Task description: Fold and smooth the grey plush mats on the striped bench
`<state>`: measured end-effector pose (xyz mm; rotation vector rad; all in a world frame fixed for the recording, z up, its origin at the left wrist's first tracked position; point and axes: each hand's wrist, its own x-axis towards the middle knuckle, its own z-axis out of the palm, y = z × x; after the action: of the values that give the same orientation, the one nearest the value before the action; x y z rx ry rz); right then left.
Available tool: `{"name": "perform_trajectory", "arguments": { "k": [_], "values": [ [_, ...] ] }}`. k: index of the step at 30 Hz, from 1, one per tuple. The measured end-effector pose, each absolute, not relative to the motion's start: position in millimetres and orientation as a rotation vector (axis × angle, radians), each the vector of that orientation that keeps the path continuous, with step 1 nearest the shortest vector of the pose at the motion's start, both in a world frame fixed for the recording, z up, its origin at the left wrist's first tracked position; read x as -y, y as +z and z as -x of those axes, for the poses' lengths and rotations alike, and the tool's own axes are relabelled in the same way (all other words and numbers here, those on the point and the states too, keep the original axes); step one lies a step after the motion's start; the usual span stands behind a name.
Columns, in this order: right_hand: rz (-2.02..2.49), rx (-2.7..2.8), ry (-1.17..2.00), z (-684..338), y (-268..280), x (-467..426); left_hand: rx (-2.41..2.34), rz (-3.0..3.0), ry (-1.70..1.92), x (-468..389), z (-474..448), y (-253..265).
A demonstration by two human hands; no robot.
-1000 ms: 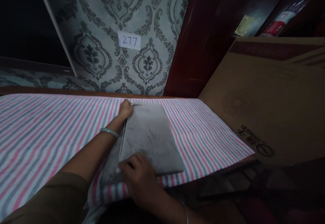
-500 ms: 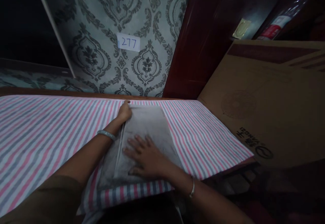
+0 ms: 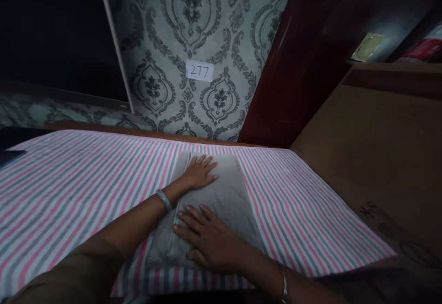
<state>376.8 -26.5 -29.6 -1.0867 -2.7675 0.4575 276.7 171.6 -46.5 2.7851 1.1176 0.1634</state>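
A grey folded cloth (image 3: 228, 193), its kind not plain, lies flat on the striped sheet (image 3: 103, 170), reaching from the back edge to the front. Near its far end my left hand (image 3: 200, 173) rests flat with the fingers spread. Closer to me, my right hand (image 3: 216, 242) lies palm down on the same cloth, fingers apart. A folded edge runs lengthwise along the cloth's left side, partly under both hands. Neither hand grips anything.
A big cardboard box (image 3: 366, 157) stands along the right side. Behind the sheet is a patterned wall with a paper label (image 3: 199, 71) reading 277. A dark screen (image 3: 58, 37) is at the upper left; a dark red panel (image 3: 272, 78) rises right of the label.
My left hand has let go of the cloth's far left edge and now lies spread on top. My right hand stays flat on it. The view has shifted left.
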Motion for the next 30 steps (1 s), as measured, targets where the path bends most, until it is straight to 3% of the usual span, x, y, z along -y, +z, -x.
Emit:
{"name": "perform_trajectory", "arguments": {
  "k": [7, 14, 18, 22, 30],
  "values": [
    [1.101, 2.752, 0.550, -377, -44, 24, -1.370, -2.669, 0.215, -195, -266, -42],
    [1.012, 2.699, 0.451, -379, -61, 27, -1.284, -2.662, 0.144, -173, -256, -32],
    [0.851, 2.454, 0.368, -411, -57, 16, -1.023, -2.749, 0.175, -114, -238, -27],
    [1.104, 2.233, 0.139, -450, -48, -32, -0.548, -2.797, 0.311, -43, -211, -27],
    [1.426, 2.643, 0.036, -455, -83, -126, -0.477, -2.805, 0.419, -6, -184, -45]
  ]
}}
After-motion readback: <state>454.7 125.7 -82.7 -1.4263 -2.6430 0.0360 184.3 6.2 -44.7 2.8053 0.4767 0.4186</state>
